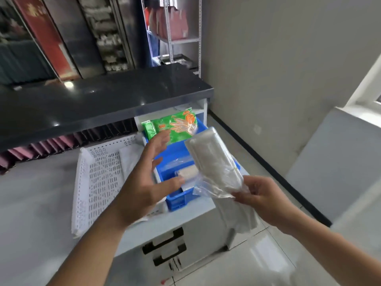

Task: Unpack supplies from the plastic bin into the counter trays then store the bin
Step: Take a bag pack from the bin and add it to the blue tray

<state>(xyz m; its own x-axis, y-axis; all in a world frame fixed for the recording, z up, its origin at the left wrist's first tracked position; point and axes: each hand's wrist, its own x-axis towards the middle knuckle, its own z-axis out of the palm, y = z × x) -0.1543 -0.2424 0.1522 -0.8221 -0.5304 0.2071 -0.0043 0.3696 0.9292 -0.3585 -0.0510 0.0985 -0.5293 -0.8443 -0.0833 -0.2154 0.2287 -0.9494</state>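
A blue plastic bin (177, 200) stands on the white counter at its right end. My right hand (260, 196) pinches the lower end of a clear bag of white supplies (214, 162) and holds it tilted above the bin. My left hand (148, 180) hovers open over the bin's left edge, fingers spread, touching nothing I can make out. Green packets of disposable gloves (171, 125) lean at the bin's far end. Another clear packet (186, 172) lies inside the bin. A white perforated tray (99, 178) sits left of the bin.
A dark raised countertop (103, 104) runs behind the tray and bin. Pink folders (51, 144) line up beneath it. Drawers with black handles (165, 242) are below the counter. A metal shelf rack (181, 38) stands at the back, and a wall is to the right.
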